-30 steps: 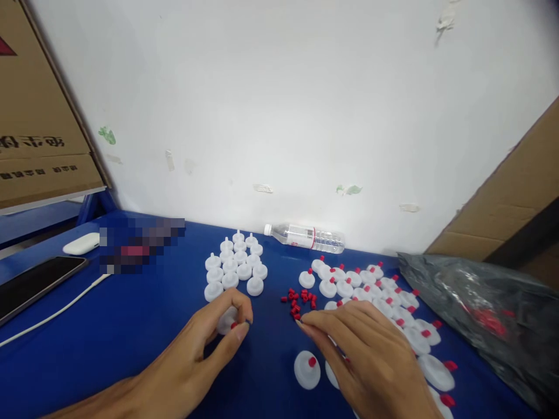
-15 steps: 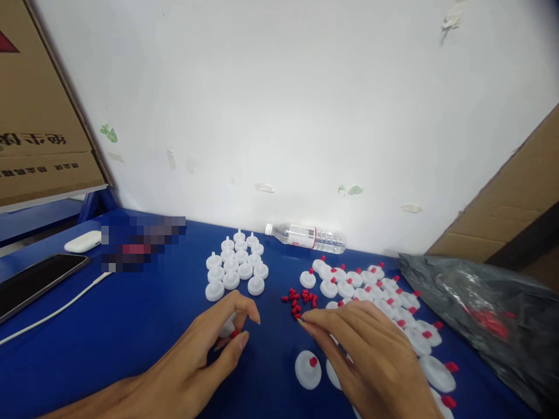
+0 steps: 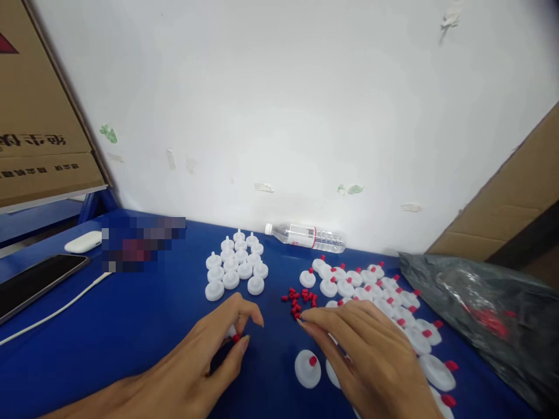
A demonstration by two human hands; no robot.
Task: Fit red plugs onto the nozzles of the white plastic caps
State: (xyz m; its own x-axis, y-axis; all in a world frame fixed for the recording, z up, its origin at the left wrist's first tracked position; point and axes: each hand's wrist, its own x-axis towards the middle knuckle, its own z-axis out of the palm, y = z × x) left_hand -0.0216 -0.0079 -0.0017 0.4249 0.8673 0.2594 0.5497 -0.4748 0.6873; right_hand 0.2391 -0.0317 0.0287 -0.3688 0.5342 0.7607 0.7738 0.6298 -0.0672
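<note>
My left hand [image 3: 209, 355] is curled around a white nozzle cap [image 3: 230, 333] with a red tip cap [image 3: 236, 337] on its spout. Most of that nozzle cap is hidden by my fingers. My right hand [image 3: 362, 343] is closed in a pinch, its fingertips at the near edge of a small pile of red tip caps [image 3: 305, 295]. What lies between those fingertips, if anything, I cannot make out. Under and around this hand spread several white nozzle caps with red tips [image 3: 308, 369]. A group of bare white nozzle caps [image 3: 230, 280] stands upright beyond my left hand.
A clear plastic bottle [image 3: 301, 235] lies against the wall. On the right is a dark plastic bag [image 3: 458, 308] with red pieces showing through. A phone [image 3: 39, 285], a white case [image 3: 82, 241] and a white cable [image 3: 65, 308] lie on the left of the blue table [image 3: 144, 314].
The fingers of my left hand have shifted slightly, turning the nozzle cap so less of its white part shows. My right hand stays almost in place beside the red pile.
</note>
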